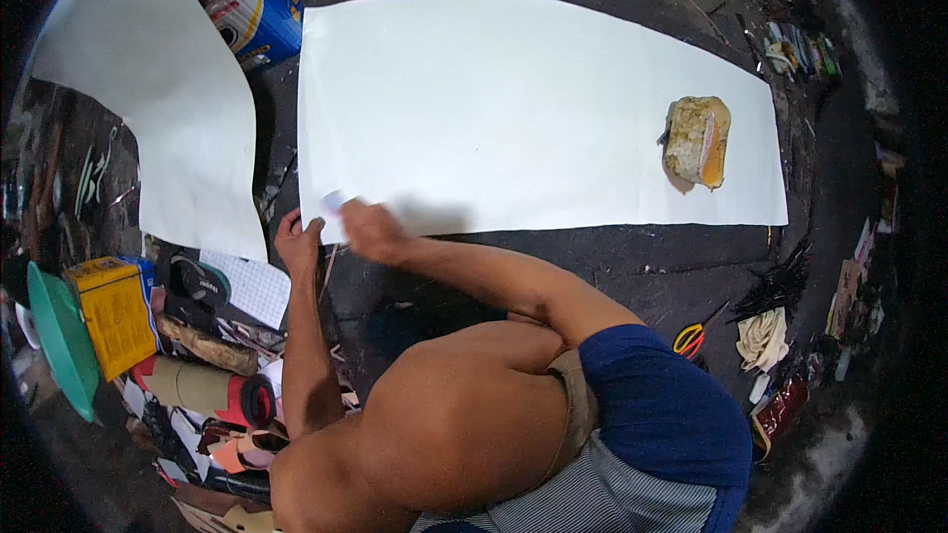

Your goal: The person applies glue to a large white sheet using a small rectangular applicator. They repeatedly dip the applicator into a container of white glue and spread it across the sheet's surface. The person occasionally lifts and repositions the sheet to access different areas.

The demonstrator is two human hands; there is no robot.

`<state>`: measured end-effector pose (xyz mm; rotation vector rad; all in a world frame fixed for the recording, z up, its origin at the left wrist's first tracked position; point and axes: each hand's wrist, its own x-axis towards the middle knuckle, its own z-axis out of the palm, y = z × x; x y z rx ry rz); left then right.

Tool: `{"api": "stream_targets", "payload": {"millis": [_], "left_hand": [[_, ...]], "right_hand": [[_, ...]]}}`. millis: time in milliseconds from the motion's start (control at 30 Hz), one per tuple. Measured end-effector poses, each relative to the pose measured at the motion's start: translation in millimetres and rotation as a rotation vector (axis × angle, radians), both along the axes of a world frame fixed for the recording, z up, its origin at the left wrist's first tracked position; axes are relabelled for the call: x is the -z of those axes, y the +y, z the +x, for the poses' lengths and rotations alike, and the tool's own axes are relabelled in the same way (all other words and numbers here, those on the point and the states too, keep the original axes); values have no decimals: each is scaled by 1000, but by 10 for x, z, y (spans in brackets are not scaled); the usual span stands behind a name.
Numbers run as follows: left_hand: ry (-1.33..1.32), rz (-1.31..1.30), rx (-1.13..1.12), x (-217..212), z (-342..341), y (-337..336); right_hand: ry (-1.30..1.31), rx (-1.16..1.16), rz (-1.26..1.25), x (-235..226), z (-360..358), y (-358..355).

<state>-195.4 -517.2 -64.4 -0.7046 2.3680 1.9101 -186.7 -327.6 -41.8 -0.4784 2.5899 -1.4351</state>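
A large white sheet lies flat on the dark work surface in front of me. At its near left corner, my left hand has thumb and fingers closed at the edge of the sheet. Just to the right, my right hand is closed around a small pale, flat piece, held low over that corner. Its exact kind does not show, since the fingers cover most of it. Toward the right end of the sheet rests a worn, yellowish-brown block.
Left of the sheet hangs a second, curved white sheet beside a blue box. A yellow tin, a green basin and assorted scraps crowd the lower left. Yellow-handled scissors and a crumpled cream cloth lie at right.
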Motion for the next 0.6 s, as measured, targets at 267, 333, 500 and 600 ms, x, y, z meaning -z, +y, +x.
{"api": "stream_targets", "payload": {"millis": [267, 333, 500, 600], "left_hand": [[-50, 105, -56, 18, -64, 101], [-41, 48, -70, 50, -7, -134], [-90, -145, -10, -228, -50, 202], [-67, -163, -41, 81, -17, -73]], "right_hand": [[-27, 720, 229, 870, -318, 2660], [42, 832, 708, 334, -233, 3286], [19, 968, 903, -560, 80, 4208], [75, 1276, 862, -1344, 188, 4581]]}}
